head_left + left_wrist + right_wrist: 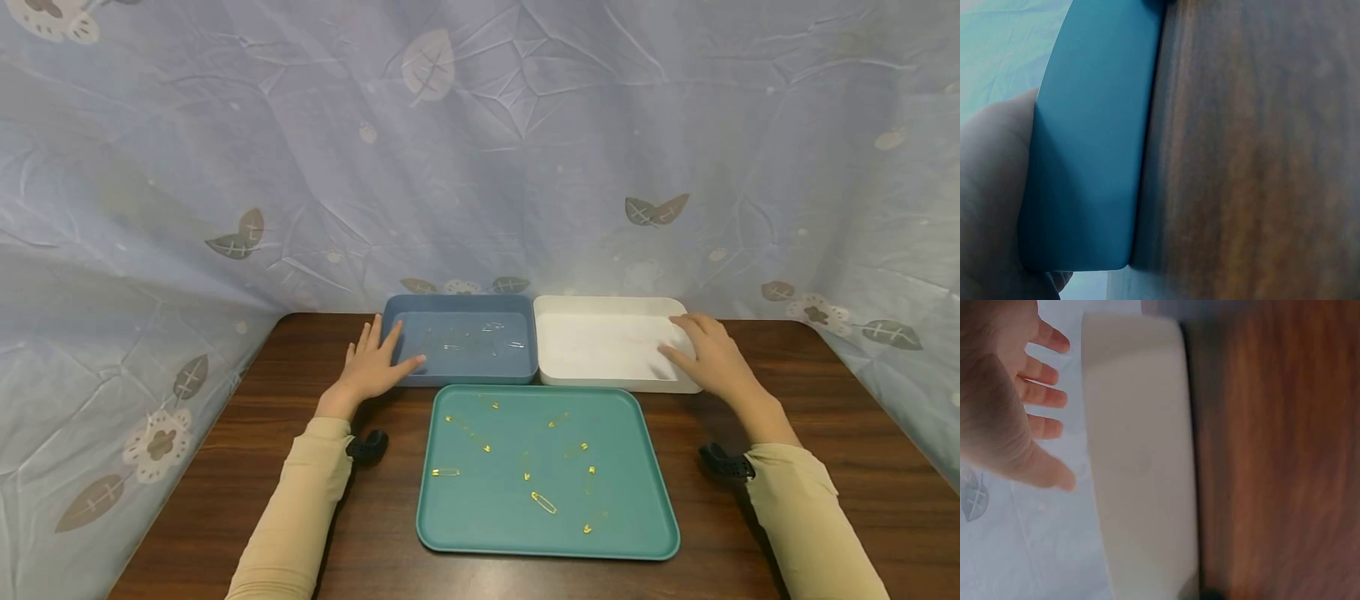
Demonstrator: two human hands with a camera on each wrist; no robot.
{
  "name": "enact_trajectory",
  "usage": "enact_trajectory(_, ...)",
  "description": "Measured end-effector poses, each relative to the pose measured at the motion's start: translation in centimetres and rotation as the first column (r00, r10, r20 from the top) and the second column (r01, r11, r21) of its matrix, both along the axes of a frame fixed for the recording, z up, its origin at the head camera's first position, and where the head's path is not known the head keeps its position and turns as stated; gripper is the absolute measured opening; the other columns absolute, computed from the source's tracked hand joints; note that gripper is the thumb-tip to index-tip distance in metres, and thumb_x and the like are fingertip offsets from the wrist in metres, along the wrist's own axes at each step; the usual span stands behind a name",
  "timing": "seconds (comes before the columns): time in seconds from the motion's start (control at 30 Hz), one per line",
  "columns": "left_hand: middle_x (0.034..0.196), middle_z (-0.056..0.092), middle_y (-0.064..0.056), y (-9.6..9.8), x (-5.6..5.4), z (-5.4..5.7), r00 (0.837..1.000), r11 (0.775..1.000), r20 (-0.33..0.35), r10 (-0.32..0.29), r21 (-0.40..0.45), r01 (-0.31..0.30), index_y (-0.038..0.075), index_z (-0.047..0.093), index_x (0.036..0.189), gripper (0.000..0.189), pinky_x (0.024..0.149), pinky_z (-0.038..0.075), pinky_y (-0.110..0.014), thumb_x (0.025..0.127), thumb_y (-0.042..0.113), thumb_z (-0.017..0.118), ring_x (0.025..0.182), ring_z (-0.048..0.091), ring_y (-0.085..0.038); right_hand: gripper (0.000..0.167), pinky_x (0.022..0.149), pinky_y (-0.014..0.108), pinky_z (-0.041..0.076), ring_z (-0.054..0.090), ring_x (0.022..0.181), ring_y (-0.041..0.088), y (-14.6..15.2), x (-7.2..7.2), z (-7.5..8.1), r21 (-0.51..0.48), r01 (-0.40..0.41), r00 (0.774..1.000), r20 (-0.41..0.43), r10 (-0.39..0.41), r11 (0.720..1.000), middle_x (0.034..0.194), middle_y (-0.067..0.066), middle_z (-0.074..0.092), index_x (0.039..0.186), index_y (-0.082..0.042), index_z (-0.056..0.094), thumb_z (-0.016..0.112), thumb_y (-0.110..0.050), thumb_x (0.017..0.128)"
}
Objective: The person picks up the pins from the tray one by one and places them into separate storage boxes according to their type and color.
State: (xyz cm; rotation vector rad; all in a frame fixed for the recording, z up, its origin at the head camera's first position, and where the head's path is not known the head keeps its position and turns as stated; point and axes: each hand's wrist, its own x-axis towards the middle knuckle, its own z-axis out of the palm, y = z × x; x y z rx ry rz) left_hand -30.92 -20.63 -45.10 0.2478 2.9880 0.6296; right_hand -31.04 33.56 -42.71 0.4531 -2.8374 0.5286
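Observation:
My left hand (370,367), fingers spread, is at the left end of a blue tray (465,368), its thumb over the front rim. Several silver safety pins (453,347) lie scattered inside that tray. In the left wrist view the hand (991,200) is against the tray's outer wall (1091,144); its fingertips are mostly hidden. At the right end of a white tray (607,342) is my right hand (714,357), holding nothing. The right wrist view shows its fingers (1044,397) apart and extended beside the white wall (1138,456). Whether it touches the rim, I cannot tell.
Nearer the body, a green tray (480,521) holds several scattered gold safety pins (543,502). All three trays stand on a dark wooden table (375,533). Behind them hangs a pale patterned curtain (480,167). Dark bands (367,448) circle both wrists.

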Motion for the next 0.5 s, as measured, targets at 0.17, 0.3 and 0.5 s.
enact_trajectory(0.17, 0.163, -0.012, -0.019, 0.0, 0.1, 0.0, 1.0, 1.0, -0.003, 0.002, 0.002, -0.002, 0.017, 0.009, 0.158, 0.092, 0.114, 0.003, -0.071, 0.091, 0.069, 0.045, 0.15, -0.006, -0.045, 0.077, 0.103, 0.074, 0.022, 0.02, 0.142, 0.052, 0.7, 0.5, -0.2, 0.051, 0.005, 0.998, 0.055, -0.008, 0.999, 0.151, 0.034, 0.029, 0.149, 0.004, 0.032, 0.055, -0.048, 0.096)
enact_trajectory(0.3, 0.163, -0.009, -0.022, 0.0, 0.0, -0.1, 1.0, 1.0, -0.013, 0.0, -0.005, 0.0, 0.016, 0.009, 0.158, 0.092, 0.114, 0.002, -0.071, 0.092, 0.069, 0.045, 0.149, -0.005, -0.046, 0.083, 0.107, 0.073, 0.018, 0.011, 0.146, 0.052, 1.1, 0.5, -0.5, 0.074, 0.001, 0.992, 0.123, -0.01, 0.997, 0.155, 0.034, 0.019, 0.152, 0.005, 0.023, 0.052, -0.05, 0.097)
enact_trajectory(0.5, 0.163, -0.007, -0.022, 0.0, 0.2, 0.1, 1.0, 1.0, -0.029, 0.006, -0.02, -0.006, 0.016, 0.011, 0.158, 0.093, 0.115, 0.002, -0.07, 0.091, 0.071, 0.044, 0.15, -0.004, -0.045, 0.086, 0.11, 0.072, 0.012, 0.001, 0.148, 0.05, 1.5, 0.3, -1.2, 0.081, 0.006, 0.977, 0.212, -0.023, 0.997, 0.158, 0.033, 0.008, 0.153, 0.005, 0.014, 0.047, -0.053, 0.098)
